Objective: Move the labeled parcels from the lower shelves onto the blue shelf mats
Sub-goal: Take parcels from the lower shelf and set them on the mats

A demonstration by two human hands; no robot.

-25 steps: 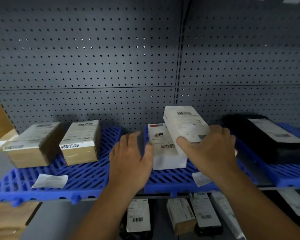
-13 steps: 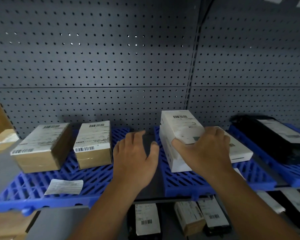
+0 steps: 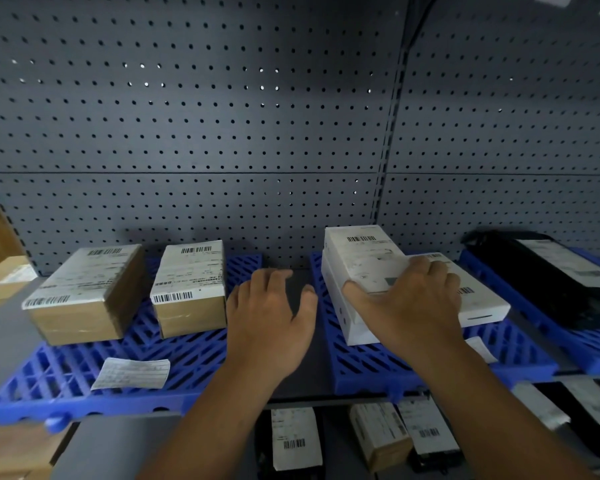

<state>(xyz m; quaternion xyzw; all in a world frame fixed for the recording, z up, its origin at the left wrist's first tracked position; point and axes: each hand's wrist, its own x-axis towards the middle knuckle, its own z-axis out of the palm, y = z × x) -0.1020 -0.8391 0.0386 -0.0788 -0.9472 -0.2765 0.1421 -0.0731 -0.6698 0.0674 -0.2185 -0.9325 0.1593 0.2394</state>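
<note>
- The person's left hand (image 3: pixel 269 327) is bare, with no glove, ring or band showing on it.
- The right hand (image 3: pixel 409 310) is bare as well, its knuckles plain and unmarked.
- Both forearms are uncovered right down to the bottom edge of the view; no sleeve or cuff shows.
- No watch or strap sits on either wrist.

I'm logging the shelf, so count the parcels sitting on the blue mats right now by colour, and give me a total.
Brown boxes: 2
White boxes: 2, one stacked on the other
Black parcels: 1
Total: 5
</note>
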